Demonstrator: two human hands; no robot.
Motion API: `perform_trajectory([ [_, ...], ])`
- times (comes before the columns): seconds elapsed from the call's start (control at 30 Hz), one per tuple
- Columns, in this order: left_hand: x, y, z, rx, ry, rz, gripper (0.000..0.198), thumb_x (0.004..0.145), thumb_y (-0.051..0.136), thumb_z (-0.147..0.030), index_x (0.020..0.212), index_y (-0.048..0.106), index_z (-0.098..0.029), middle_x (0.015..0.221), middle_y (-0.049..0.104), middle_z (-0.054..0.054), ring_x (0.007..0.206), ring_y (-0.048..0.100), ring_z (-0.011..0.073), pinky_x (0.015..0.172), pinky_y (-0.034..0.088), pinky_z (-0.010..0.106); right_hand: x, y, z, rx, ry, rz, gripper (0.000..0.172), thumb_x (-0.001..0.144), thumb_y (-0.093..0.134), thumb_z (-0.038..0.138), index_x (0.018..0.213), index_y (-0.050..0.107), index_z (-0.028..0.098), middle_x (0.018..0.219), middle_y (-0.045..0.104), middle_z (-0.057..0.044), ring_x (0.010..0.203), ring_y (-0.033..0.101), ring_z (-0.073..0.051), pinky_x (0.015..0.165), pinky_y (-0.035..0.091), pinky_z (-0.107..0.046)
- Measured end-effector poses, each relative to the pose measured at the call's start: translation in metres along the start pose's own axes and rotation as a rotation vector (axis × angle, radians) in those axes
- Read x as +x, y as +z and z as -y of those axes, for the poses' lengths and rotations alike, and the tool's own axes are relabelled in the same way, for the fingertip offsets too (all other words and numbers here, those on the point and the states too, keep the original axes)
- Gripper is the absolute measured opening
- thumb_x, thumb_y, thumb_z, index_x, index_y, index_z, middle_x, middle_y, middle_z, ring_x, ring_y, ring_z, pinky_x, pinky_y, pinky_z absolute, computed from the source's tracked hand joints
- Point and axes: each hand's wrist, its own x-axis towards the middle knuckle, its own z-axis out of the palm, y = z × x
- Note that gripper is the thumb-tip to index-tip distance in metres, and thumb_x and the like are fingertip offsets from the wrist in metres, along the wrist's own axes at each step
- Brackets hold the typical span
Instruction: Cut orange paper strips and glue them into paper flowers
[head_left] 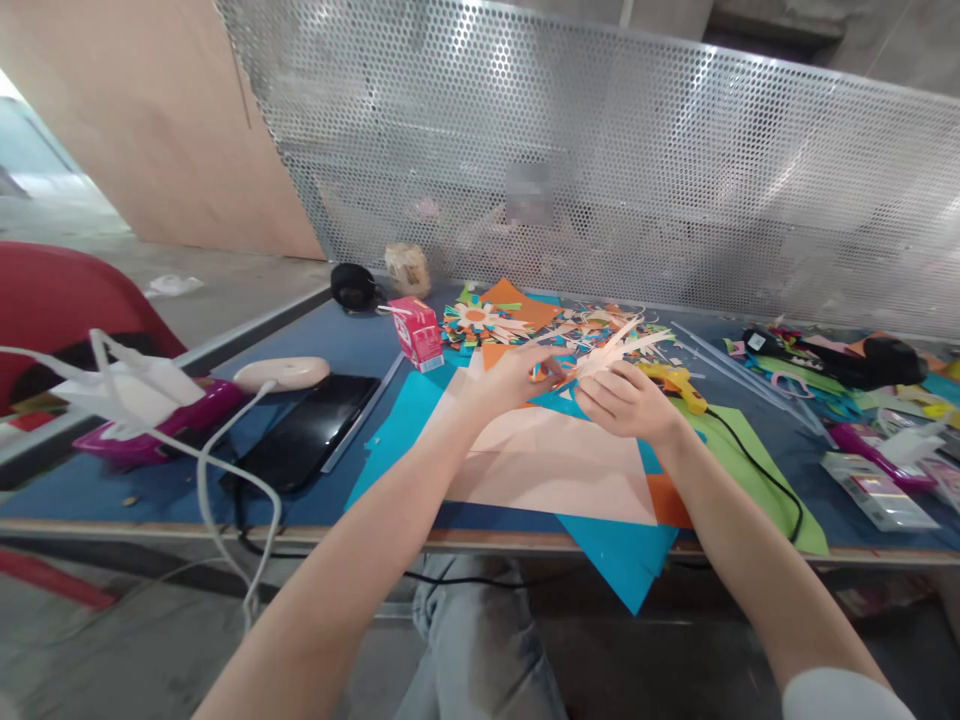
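Note:
Both my hands meet over the middle of the blue table (187,470), above a stack of coloured paper sheets. My left hand (514,378) is closed in a pinch on the near end of a pale peach cut-paper piece (619,350) with long pointed strips. My right hand (626,403) is curled and grips the same piece from the right. Under the hands lie a peach sheet (547,465), a blue sheet (622,560), an orange sheet and a green sheet (739,470).
A yellow glue gun (675,382) with a black cord lies just right of my hands. Paper flowers and scraps (480,322) lie behind. A pink carton (418,333), black tablet (311,430), white charger cable and perforated metal screen (600,170) surround the work area.

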Motion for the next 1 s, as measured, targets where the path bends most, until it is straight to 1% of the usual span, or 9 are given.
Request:
perform_trajectory([
  [0.13,-0.001,-0.001,-0.004,0.156,0.005,-0.056,0.035,0.074,0.059,-0.012,0.109,0.057,-0.016,0.088,0.069,0.003,0.087,0.062,0.0139,0.079,0.049,0.026,0.001,0.002,0.002,0.011,-0.021,-0.011,0.006,0.081,0.055,0.017,0.086,0.059,0.018,0.088,0.063,-0.002,0.091,0.048,-0.014,0.086,0.038,-0.033],
  [0.27,-0.001,-0.004,-0.006,0.257,0.063,-0.075,0.029,0.075,0.057,-0.012,0.104,0.058,-0.014,0.091,0.068,0.006,0.090,0.061,0.0154,0.079,0.049,0.028,0.002,0.004,0.005,0.024,-0.016,-0.001,0.006,0.083,0.053,0.018,0.084,0.059,0.020,0.089,0.064,0.000,0.093,0.047,-0.013,0.087,0.035,-0.032],
  [0.33,0.000,-0.006,-0.007,0.298,0.108,-0.107,0.024,0.077,0.055,-0.011,0.101,0.057,-0.015,0.090,0.067,0.006,0.090,0.061,0.0153,0.079,0.049,0.028,0.003,0.005,0.006,0.030,0.027,0.012,0.006,0.083,0.054,0.019,0.086,0.058,0.022,0.092,0.065,0.001,0.095,0.048,-0.014,0.086,0.034,-0.033],
  [0.43,0.001,-0.007,-0.009,0.357,0.202,-0.183,0.021,0.080,0.051,-0.011,0.099,0.056,-0.017,0.089,0.067,0.005,0.089,0.061,0.0151,0.080,0.049,0.030,0.002,0.005,0.006,0.024,0.137,0.033,0.012,0.083,0.054,0.020,0.094,0.057,0.024,0.097,0.066,0.001,0.095,0.050,-0.014,0.087,0.031,-0.035],
  [0.57,0.000,-0.007,-0.010,0.394,0.340,-0.267,0.023,0.081,0.048,-0.011,0.103,0.054,-0.017,0.088,0.066,0.006,0.088,0.060,0.0152,0.082,0.049,0.033,0.000,0.004,0.006,0.018,0.245,0.033,0.018,0.084,0.049,0.014,0.099,0.057,0.022,0.102,0.067,-0.001,0.096,0.052,-0.014,0.090,0.029,-0.035],
  [0.67,-0.001,-0.006,-0.012,0.413,0.385,-0.265,0.024,0.082,0.048,-0.013,0.105,0.054,-0.016,0.087,0.066,0.007,0.088,0.061,0.0159,0.081,0.050,0.033,-0.002,0.006,0.006,0.012,0.299,0.010,0.021,0.084,0.048,0.012,0.101,0.057,0.021,0.102,0.067,-0.001,0.097,0.051,-0.014,0.090,0.029,-0.034],
  [0.77,-0.001,-0.005,-0.016,0.457,0.386,-0.241,0.023,0.082,0.049,-0.015,0.104,0.055,-0.016,0.087,0.067,0.007,0.087,0.062,0.0157,0.077,0.052,0.031,-0.003,0.008,0.006,0.035,0.351,0.010,0.019,0.084,0.048,0.011,0.097,0.058,0.021,0.098,0.068,-0.001,0.096,0.051,-0.014,0.090,0.029,-0.033],
  [0.87,-0.001,-0.004,-0.022,0.446,0.393,-0.228,0.022,0.083,0.049,-0.016,0.105,0.055,-0.016,0.092,0.068,0.008,0.090,0.063,0.0152,0.077,0.053,0.029,-0.004,0.010,0.004,0.087,0.418,-0.012,0.017,0.085,0.047,0.011,0.095,0.057,0.019,0.090,0.069,-0.002,0.093,0.052,-0.014,0.089,0.031,-0.032],
  [1.0,-0.001,-0.001,-0.026,0.403,0.347,-0.231,0.027,0.083,0.051,-0.021,0.111,0.052,-0.017,0.091,0.068,0.006,0.088,0.063,0.0141,0.077,0.053,0.028,-0.006,0.010,0.001,0.151,0.473,-0.055,0.018,0.085,0.045,0.011,0.098,0.055,0.017,0.084,0.068,-0.005,0.090,0.053,-0.015,0.087,0.033,-0.031],
])
